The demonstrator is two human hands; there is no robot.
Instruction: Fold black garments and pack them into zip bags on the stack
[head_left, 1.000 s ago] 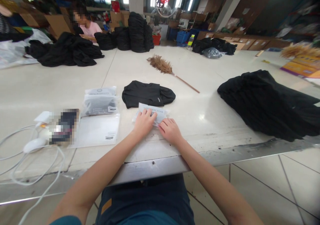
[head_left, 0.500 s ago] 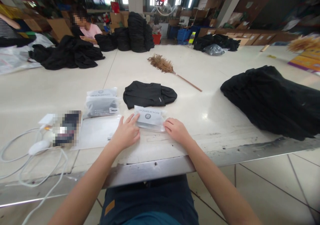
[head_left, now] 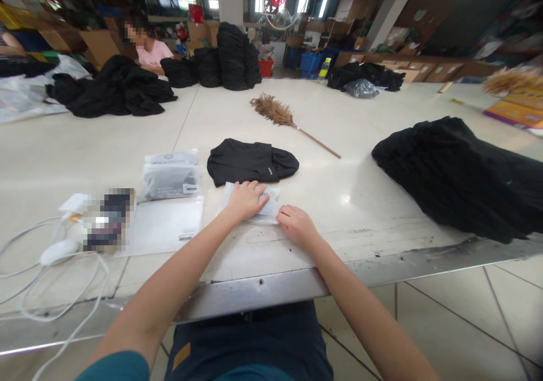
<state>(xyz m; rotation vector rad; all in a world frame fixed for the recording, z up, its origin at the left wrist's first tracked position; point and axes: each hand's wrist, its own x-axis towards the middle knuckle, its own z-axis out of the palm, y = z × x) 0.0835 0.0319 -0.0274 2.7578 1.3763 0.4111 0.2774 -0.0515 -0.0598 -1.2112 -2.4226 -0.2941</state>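
A small clear plastic packet [head_left: 268, 210] with a folded grey item inside lies on the white table [head_left: 365, 177] just in front of me. My left hand [head_left: 246, 199] rests flat on top of the packet, fingers spread, covering most of it. My right hand [head_left: 297, 226] touches the packet's near right corner with curled fingers. Directly behind the packet lies a folded black garment [head_left: 250, 161].
Left of me are a stack of filled packets [head_left: 170, 174], flat empty bags [head_left: 163, 223], a blurred device [head_left: 106, 218] and white cables [head_left: 51, 273]. A black garment pile [head_left: 458, 172] lies right, a feather duster [head_left: 284, 118] beyond. A person in pink [head_left: 146, 44] sits far left.
My left hand moved from the table beside the packet's left edge up onto the packet, pressing on it. My right hand stayed at the packet's right corner.
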